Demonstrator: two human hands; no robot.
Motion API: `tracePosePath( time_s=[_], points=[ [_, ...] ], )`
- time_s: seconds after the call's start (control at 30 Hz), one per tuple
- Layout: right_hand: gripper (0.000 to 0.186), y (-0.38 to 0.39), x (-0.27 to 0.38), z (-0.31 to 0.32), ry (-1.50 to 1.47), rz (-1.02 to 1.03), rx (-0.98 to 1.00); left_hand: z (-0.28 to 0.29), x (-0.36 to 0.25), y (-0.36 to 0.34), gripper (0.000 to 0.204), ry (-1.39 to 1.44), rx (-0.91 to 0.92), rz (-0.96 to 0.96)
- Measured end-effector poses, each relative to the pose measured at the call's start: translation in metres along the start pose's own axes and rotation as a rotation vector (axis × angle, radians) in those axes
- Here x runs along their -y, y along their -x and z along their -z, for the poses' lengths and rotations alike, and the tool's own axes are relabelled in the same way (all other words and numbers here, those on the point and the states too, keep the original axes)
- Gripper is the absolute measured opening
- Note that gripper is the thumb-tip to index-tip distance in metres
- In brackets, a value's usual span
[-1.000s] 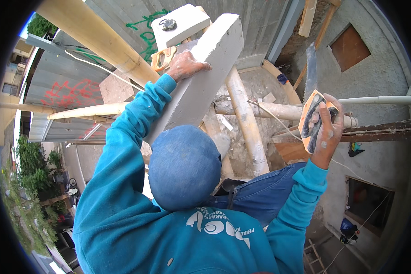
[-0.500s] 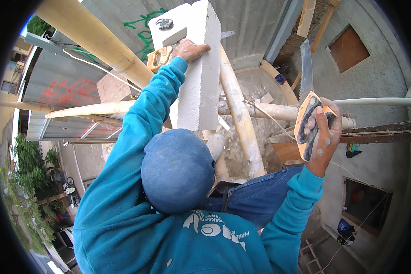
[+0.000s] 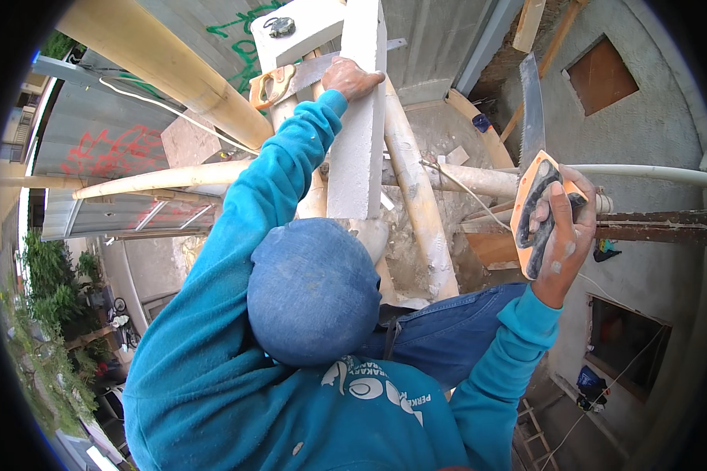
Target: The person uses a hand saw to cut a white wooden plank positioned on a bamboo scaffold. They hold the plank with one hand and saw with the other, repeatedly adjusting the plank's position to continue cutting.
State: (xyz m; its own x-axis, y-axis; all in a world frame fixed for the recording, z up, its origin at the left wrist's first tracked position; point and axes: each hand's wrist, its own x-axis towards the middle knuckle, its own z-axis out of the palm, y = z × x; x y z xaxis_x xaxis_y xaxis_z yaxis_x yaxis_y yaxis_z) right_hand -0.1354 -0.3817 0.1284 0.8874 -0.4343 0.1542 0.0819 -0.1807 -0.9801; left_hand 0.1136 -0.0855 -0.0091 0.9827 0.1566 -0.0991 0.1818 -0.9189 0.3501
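Note:
My left hand (image 3: 353, 78), at the end of an outstretched arm, grips the upper part of a long white lightweight block (image 3: 353, 165), with fingers bent over its right edge. The block stands steeply and hides part of what lies behind it. A second saw with a wooden handle (image 3: 272, 86) lies just left of that hand; its blade passes behind the block. Another white block (image 3: 310, 31) is at the far side, with a small black object (image 3: 280, 28) on top. My right hand (image 3: 562, 228) is closed round the orange-and-black handle of a handsaw (image 3: 532, 118), blade pointing up.
Bamboo poles (image 3: 416, 188) cross under and around the blocks. A thick bamboo post (image 3: 165, 71) slants in at the upper left. Corrugated metal sheets (image 3: 424, 47) stand beyond. At right are a grey wall (image 3: 644, 149), a dark wooden beam (image 3: 652, 228) and a thin cord (image 3: 628, 377).
The long block has shifted and turned right with my left hand on it, uncovering more of the second saw's blade. My right hand with the handsaw has barely moved.

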Motion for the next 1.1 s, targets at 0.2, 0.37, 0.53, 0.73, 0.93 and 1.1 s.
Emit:
tracePosePath(
  time_s=[0.2,0.37,0.53,0.73,0.93,1.1],
  points=[
    [0.021,0.005,0.009,-0.004,-0.057,-0.093,0.017,-0.007,-0.008,0.0,0.106,-0.051,-0.007,-0.038],
    [0.021,0.015,-0.008,-0.018,-0.059,-0.123,0.106,-0.017,-0.002,-0.004,0.116,-0.046,-0.041,-0.017],
    [0.019,0.018,-0.028,-0.037,-0.054,-0.15,0.241,-0.033,0.011,-0.009,0.133,-0.004,-0.091,-0.037],
    [0.023,0.036,-0.043,-0.064,0.021,-0.126,0.328,-0.037,0.016,-0.002,0.145,0.118,-0.068,-0.132],
    [0.021,0.046,-0.061,-0.08,0.073,-0.093,0.368,-0.041,0.026,0.013,0.15,0.16,-0.095,-0.173],
    [0.02,0.044,-0.065,-0.077,0.025,-0.072,0.355,-0.02,0.021,0.037,0.139,0.261,0.032,-0.162]
  ],
)
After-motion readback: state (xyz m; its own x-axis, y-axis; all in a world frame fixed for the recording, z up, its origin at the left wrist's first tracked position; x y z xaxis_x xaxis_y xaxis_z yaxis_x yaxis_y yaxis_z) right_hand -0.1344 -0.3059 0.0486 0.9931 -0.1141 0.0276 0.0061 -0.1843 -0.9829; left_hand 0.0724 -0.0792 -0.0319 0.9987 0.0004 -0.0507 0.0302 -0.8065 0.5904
